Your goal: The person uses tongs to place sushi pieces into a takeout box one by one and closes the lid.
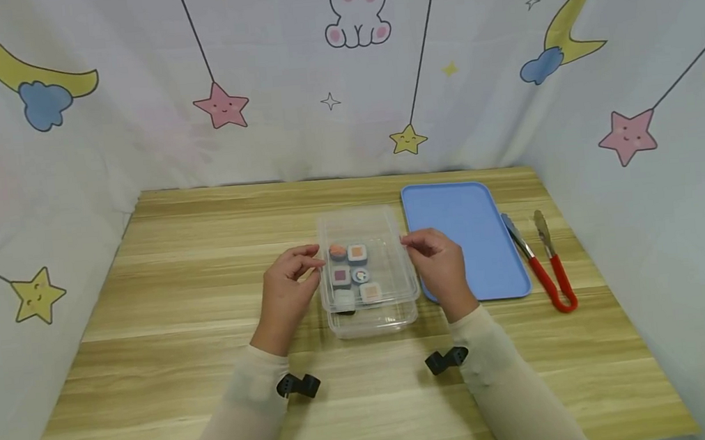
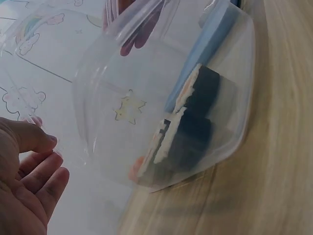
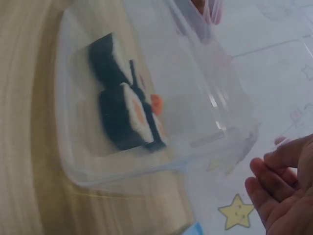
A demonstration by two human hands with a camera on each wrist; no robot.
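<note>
A clear plastic lid (image 1: 362, 222) hangs over a clear plastic box (image 1: 374, 328), set slightly back so the box's front edge shows. My left hand (image 1: 286, 292) pinches the lid's left edge between thumb and fingertips. On the other side, my right hand (image 1: 443, 268) holds the right edge the same way. Through the plastic I see several toy sushi pieces (image 1: 357, 253) grouped toward the left of the box. In the right wrist view, dark-wrapped sushi rolls (image 3: 120, 120) stand on the box floor, and the lid is tilted above them.
A blue tray (image 1: 461, 238) lies right of the box, close to my right hand. Beyond it rest red-handled tongs (image 1: 549, 273), spread apart. The wooden table (image 1: 205, 261) meets a patterned white curtain (image 1: 295, 141) at the back and sides.
</note>
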